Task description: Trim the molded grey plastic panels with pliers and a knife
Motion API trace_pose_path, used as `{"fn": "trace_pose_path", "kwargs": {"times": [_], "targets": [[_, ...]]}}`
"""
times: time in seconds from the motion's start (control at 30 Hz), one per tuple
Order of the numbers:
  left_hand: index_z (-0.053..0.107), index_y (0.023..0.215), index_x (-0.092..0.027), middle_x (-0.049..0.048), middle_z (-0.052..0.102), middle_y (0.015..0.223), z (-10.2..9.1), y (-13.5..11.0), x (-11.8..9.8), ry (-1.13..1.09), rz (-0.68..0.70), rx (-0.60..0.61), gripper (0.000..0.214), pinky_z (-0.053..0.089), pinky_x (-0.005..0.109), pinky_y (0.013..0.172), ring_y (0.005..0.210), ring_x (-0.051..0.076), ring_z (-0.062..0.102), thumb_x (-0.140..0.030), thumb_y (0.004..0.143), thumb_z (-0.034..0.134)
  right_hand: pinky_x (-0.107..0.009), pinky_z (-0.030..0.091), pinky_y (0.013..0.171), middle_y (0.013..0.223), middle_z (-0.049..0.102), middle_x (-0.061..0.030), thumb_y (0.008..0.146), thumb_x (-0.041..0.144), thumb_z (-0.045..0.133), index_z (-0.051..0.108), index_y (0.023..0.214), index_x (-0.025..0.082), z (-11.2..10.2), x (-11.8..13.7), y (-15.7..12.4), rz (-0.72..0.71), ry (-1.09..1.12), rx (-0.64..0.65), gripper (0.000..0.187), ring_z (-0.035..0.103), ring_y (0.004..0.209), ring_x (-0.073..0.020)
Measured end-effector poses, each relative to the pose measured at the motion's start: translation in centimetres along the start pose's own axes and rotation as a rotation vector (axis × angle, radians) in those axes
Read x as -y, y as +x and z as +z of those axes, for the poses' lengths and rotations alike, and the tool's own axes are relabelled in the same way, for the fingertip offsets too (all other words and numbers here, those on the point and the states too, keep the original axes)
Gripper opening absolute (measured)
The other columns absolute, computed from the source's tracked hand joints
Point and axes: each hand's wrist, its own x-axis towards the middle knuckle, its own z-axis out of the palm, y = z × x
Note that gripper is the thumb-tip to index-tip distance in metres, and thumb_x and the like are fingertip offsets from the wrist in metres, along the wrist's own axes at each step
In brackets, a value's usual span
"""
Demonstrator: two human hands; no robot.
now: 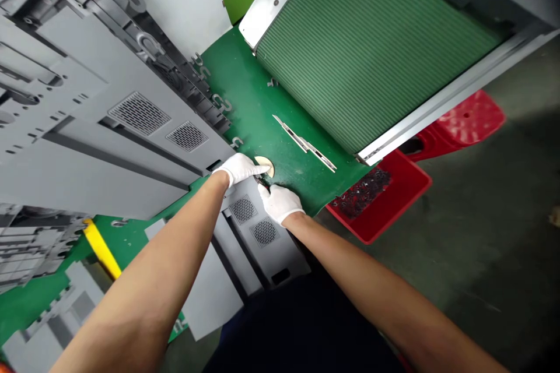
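A grey plastic panel [231,239] with two vent grilles lies at the table's near edge, against my body. My left hand [240,169], in a white glove, grips the panel's far edge, one finger pointing right along it. Just beyond that finger lies a round beige disc [265,163], partly covered by it. My right hand [280,203], gloved too, is closed at the panel's far right corner. A small dark tool [262,182] shows at its fingertips; its kind is mostly hidden by the glove.
Two slim metal knives [304,143] lie on the green table [249,99]. Tall stacks of grey panels [109,93] stand left, with loose grey scraps [222,103] nearby. A ribbed green conveyor [363,46] is at right. Below it are a red bin [385,204] and a red stool [472,119].
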Motion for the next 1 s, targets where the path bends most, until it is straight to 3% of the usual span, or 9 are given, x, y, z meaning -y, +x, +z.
{"fn": "trace_pose_path", "kwargs": {"times": [0.23, 0.5, 0.6, 0.7, 0.8, 0.87, 0.93, 1.0], "targets": [[0.075, 0.090, -0.020, 0.0034, 0.072, 0.088, 1.0, 0.6, 0.3, -0.176, 0.161, 0.053, 0.048, 0.043, 0.027, 0.071, 0.077, 0.016, 0.058, -0.063, 0.073, 0.063, -0.038, 0.049, 0.083, 0.092, 0.073, -0.0231, 0.098, 0.063, 0.016, 0.069, 0.099, 0.009, -0.2, -0.1, 0.3, -0.048, -0.063, 0.005, 0.076, 0.071, 0.091, -0.0297], [0.072, 0.083, -0.013, 0.0054, 0.069, 0.078, 0.1, 0.3, -0.1, -0.287, 0.058, -0.004, 0.038, 0.043, 0.029, 0.068, 0.069, 0.016, 0.055, -0.050, 0.076, 0.067, -0.041, 0.048, 0.088, 0.103, 0.072, -0.0231, 0.099, 0.059, 0.016, 0.070, 0.105, 0.010, -1.7, -1.4, 0.7, -0.100, -0.105, 0.090, 0.073, 0.068, 0.100, -0.0311], [0.072, 0.082, -0.016, 0.0061, 0.071, 0.083, 0.0, -1.4, -1.9, -0.243, 0.047, -0.140, 0.040, 0.046, 0.030, 0.075, 0.077, 0.018, 0.059, -0.054, 0.080, 0.062, -0.039, 0.047, 0.089, 0.100, 0.073, -0.0208, 0.097, 0.066, 0.017, 0.070, 0.102, 0.013, -2.5, -3.2, -1.1, -0.008, 0.012, 0.100, 0.075, 0.068, 0.100, -0.0297], [0.073, 0.090, -0.019, 0.0081, 0.072, 0.098, 1.6, -3.5, -6.0, -0.233, 0.114, -0.315, 0.043, 0.048, 0.033, 0.083, 0.093, 0.022, 0.062, -0.057, 0.085, 0.053, -0.034, 0.048, 0.085, 0.096, 0.073, -0.0166, 0.095, 0.071, 0.022, 0.070, 0.090, 0.017, -2.5, -6.5, -4.7, 0.083, 0.280, 0.075, 0.073, 0.068, 0.096, -0.0261], [0.061, 0.127, -0.022, 0.0082, 0.069, 0.119, 4.6, -5.6, -10.2, -0.343, 0.375, -0.180, 0.050, 0.049, 0.034, 0.092, 0.105, 0.022, 0.063, -0.053, 0.089, 0.050, -0.028, 0.049, 0.058, 0.070, 0.069, -0.0083, 0.095, 0.070, 0.022, 0.064, 0.079, 0.018, -1.1, -10.8, -9.2, 0.254, 0.508, 0.091, 0.069, 0.065, 0.061, -0.0176], [0.050, 0.141, -0.023, 0.0108, 0.062, 0.132, 6.8, -6.6, -11.5, -0.210, 0.511, -0.066, 0.062, 0.047, 0.038, 0.099, 0.113, 0.024, 0.061, -0.052, 0.086, 0.055, -0.025, 0.041, 0.040, 0.057, 0.061, -0.0022, 0.094, 0.070, 0.029, 0.059, 0.077, 0.019, 0.2, -13.7, -11.9, 0.468, 0.713, 0.104, 0.061, 0.053, 0.041, -0.0135], [0.060, 0.131, -0.021, 0.0145, 0.064, 0.126, 8.9, -7.2, -11.4, 0.128, 0.569, 0.091, 0.063, 0.046, 0.045, 0.100, 0.110, 0.031, 0.062, -0.056, 0.078, 0.062, -0.023, 0.035, 0.033, 0.051, 0.054, 0.0013, 0.093, 0.067, 0.034, 0.055, 0.074, 0.020, 1.4, -16.1, -13.8, 0.627, 0.862, 0.095, 0.056, 0.046, 0.034, -0.0115], [0.072, 0.111, -0.020, 0.0157, 0.071, 0.109, 10.7, -7.0, -10.6, 0.491, 0.610, 0.312, 0.061, 0.048, 0.050, 0.093, 0.099, 0.035, 0.066, -0.061, 0.066, 0.071, -0.022, 0.033, 0.030, 0.048, 0.050, 0.0030, 0.095, 0.064, 0.034, 0.053, 0.071, 0.020, 2.1, -17.9, -15.0, 0.713, 0.943, 0.079, 0.053, 0.044, 0.032, -0.0107]]}}
